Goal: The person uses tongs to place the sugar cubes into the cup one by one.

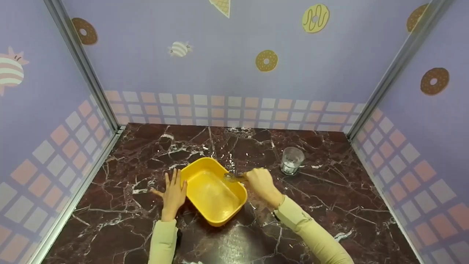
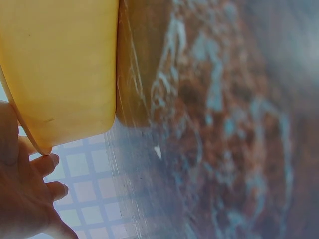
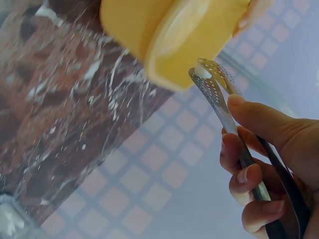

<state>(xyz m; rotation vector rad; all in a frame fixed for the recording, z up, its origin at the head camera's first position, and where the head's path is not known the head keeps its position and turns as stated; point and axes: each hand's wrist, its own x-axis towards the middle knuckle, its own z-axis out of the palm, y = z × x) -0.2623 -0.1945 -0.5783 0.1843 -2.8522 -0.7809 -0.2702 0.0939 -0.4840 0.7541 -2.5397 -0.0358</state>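
A yellow plastic basin (image 1: 212, 190) stands on the dark marbled table. My left hand (image 1: 173, 194) lies along its left side with fingers spread, fingertips right at the rim; the left wrist view shows that hand (image 2: 25, 184) beside the basin wall. My right hand (image 1: 261, 185) grips a pair of metal tongs (image 3: 219, 102) with perforated tips. Between those tips sits a small white piece (image 3: 202, 71), its kind unclear. In the head view the tong tips overlap the basin's right part, near its rim.
A clear glass (image 1: 292, 161) with white contents stands to the right of the basin, beyond my right hand. Patterned panels (image 1: 234, 73) enclose the table at the back and both sides.
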